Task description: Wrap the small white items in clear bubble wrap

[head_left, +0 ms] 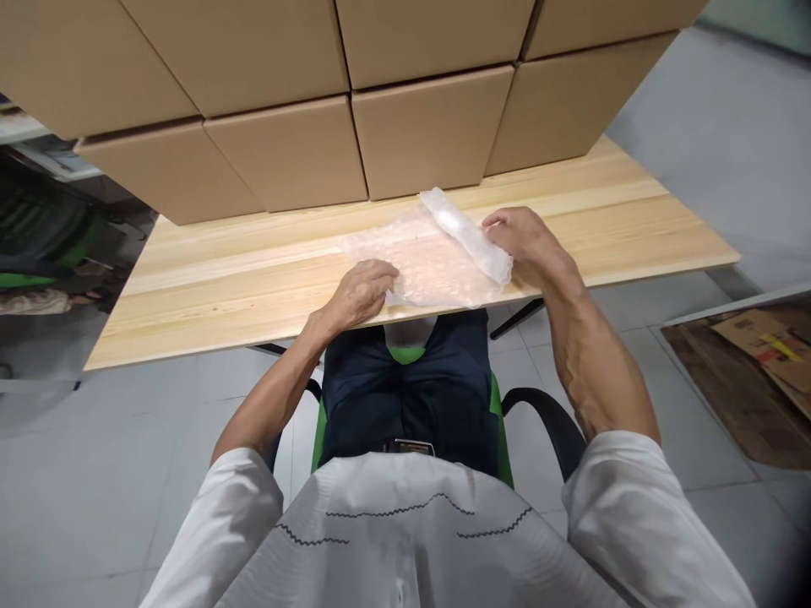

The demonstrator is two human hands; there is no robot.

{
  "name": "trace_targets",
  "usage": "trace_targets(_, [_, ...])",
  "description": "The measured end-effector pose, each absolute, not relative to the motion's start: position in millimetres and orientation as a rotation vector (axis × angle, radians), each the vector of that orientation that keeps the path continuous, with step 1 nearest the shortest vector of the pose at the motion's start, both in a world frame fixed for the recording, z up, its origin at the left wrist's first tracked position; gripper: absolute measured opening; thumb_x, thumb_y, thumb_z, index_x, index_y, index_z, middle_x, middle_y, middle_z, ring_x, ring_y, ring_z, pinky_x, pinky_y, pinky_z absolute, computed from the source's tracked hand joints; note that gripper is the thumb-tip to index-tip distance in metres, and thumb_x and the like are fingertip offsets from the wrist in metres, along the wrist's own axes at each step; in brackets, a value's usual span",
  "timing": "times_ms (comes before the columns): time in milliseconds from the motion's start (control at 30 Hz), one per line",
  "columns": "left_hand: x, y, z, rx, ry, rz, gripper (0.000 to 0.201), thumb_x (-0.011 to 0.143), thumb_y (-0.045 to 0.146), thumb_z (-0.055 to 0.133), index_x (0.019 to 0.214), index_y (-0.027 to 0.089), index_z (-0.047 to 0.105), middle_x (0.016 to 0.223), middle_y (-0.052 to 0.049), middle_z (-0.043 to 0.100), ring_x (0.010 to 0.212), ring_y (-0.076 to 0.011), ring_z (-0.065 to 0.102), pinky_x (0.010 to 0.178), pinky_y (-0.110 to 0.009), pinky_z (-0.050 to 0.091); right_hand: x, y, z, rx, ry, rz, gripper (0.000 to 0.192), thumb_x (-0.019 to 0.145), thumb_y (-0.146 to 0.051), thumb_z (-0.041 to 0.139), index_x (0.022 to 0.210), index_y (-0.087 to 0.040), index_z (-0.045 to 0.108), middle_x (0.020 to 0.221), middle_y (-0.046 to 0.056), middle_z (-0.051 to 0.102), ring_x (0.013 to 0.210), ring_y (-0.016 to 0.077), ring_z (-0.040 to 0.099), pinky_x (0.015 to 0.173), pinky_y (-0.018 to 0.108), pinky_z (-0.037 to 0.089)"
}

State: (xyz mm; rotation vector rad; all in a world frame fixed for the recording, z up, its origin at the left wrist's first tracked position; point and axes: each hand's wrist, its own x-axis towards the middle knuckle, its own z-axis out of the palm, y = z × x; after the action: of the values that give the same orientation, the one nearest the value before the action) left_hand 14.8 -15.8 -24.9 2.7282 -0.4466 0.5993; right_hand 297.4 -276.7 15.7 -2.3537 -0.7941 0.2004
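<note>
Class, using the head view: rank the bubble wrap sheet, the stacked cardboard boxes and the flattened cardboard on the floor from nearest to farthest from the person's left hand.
1. Bubble wrap sheet: under the left hand, at the table's near edge.
2. Cardboard boxes: stacked along the table's back.
3. Flattened cardboard: on the floor, far right.

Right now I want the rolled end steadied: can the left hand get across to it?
Probably yes. The left hand rests on the bubble wrap sheet's near corner; only flat wrap lies between it and the rolled end, which the right hand touches.
</note>
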Motion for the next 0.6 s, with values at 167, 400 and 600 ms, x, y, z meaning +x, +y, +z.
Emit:
trace_targets(167, [19, -15, -33, 2.716, -0.385, 0.673, 0.025, 0.109, 0.025, 0.055, 0.1, 0.023, 0.078, 0.129, -0.018, 0.088, 0.126, -0.0329, 0.08, 0.11, -0.059, 0.063, 278, -283, 42, -2.498, -0.972, -0.052, 0.04, 0.112, -0.027, 0.058, 0.143, -0.016, 0.081, 0.137, 0.024, 0.084, 0.128, 0.0418, 0.076, 0.111, 0.057, 0.058])
trace_targets(400, [17, -18, -29, 2.761, -0.388, 0.586, 0.024, 0.106, 0.021, 0.054, 0.102, 0.025, 0.077, 0.132, -0.016, 0.088, 0.122, -0.0308, 0.08, 0.121, -0.06, 0.06, 213, -242, 37, -2.518, -1.411, -0.038, 0.05, 0.111, -0.021, 0.053, 0.158, -0.016, 0.069, 0.164, 0.024, 0.07, 0.147, 0.046, 0.062, 0.118, 0.061, 0.057])
trace_targets(600, [15, -20, -28, 2.753, -0.419, 0.632, 0.028, 0.11, 0.019, 0.051, 0.102, 0.024, 0.077, 0.127, -0.016, 0.089, 0.118, -0.0294, 0.083, 0.113, -0.055, 0.064, 252, -234, 13, -2.59, -1.223, -0.075, 0.051, 0.112, -0.015, 0.037, 0.146, -0.015, 0.075, 0.151, 0.025, 0.076, 0.132, 0.0428, 0.07, 0.109, 0.059, 0.058])
